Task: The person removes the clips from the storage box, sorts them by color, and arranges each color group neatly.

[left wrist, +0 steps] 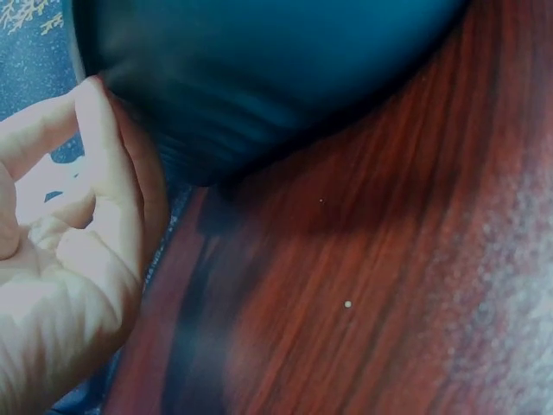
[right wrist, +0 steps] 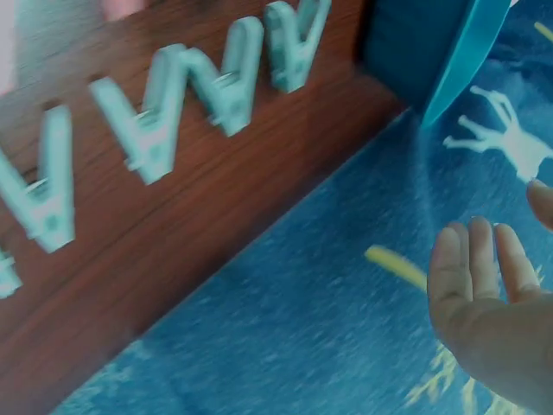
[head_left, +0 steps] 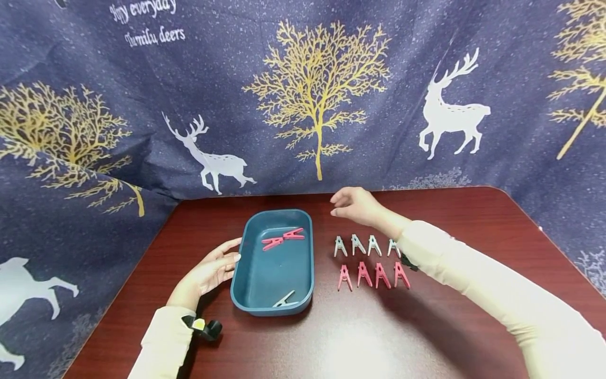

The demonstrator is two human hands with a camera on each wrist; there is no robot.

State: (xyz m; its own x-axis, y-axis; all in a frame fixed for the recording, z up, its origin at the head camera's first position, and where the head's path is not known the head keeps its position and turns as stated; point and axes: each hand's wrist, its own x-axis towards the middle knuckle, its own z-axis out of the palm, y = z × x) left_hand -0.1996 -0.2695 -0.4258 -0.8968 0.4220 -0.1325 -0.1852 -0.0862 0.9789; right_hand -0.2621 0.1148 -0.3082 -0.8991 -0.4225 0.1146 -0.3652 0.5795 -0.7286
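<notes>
A blue tub point(head_left: 272, 273) stands on the table, with two pink clothespins point(head_left: 272, 243) toward its far end and a pale clothespin point(head_left: 284, 300) at its near end. My left hand point(head_left: 214, 268) is at the tub's left side, fingertips touching the outside near the rim; in the left wrist view the fingers are loosely bent. My right hand point(head_left: 357, 204) is raised over the far part of the table, right of the tub, with relaxed fingers and nothing in them. Below it lies a row of several pale green clothespins point(right wrist: 147, 130), partly covered by the right sleeve.
Nearer than the pale row lies a row of several pink clothespins point(head_left: 363, 275). The dark red wooden table point(head_left: 284, 347) ends at a blue cloth point(head_left: 360, 158) printed with trees and deer. A black strap with a small device point(head_left: 208, 330) is on the left wrist.
</notes>
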